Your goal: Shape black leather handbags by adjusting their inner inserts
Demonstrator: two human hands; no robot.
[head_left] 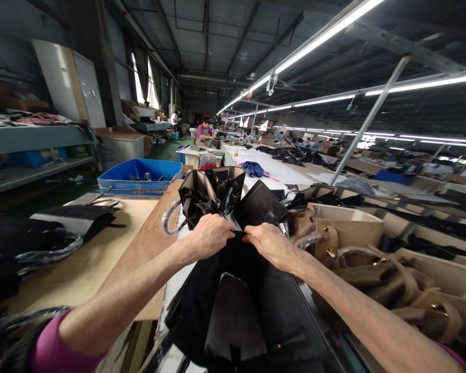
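A black handbag [283, 305] lies in front of me on the table, with a grey-black flap panel [235, 316] on its near part. My left hand [209, 235] pinches the bag's far edge between thumb and fingers. Close beside it, my right hand [270, 243] grips the same black edge, so a short stretch of it runs between the two hands. Just beyond stand more black bags [198, 199] with beige linings and plastic-wrapped handles. What lies inside the bag I hold is too dark to make out.
Tan handbags [349, 223] crowd the right side, with rows of black bags behind them. At left, a wooden board [140, 243] carries black bags [34, 238]. A blue bin [140, 171] stands beyond it. A person in purple [204, 129] sits farther back. A metal pole [368, 122] slants at right.
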